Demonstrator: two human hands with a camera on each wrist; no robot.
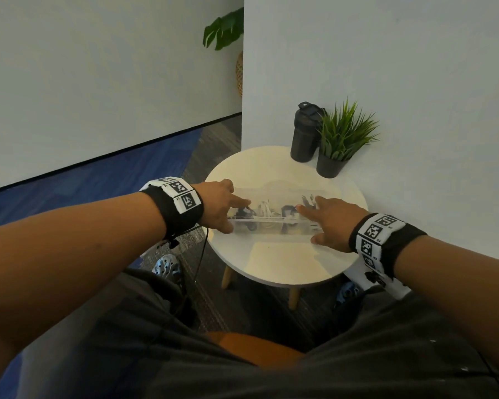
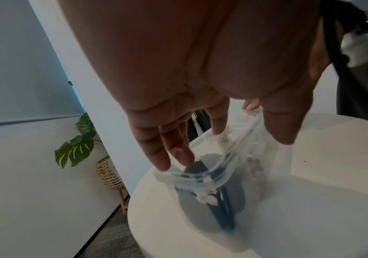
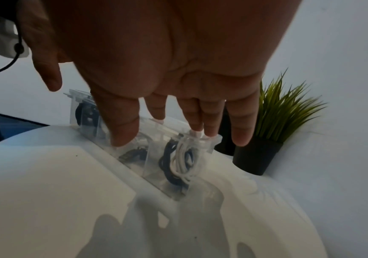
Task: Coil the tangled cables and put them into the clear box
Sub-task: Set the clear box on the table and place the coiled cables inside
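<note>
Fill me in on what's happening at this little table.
A person has both hands on a clear box at the middle of a round white table. The left hand is at its left end and the right hand at its right end, fingers straight and spread over the top. Coiled white cables and dark cables already sit inside. A black bottle and a potted plant stand behind.
</note>
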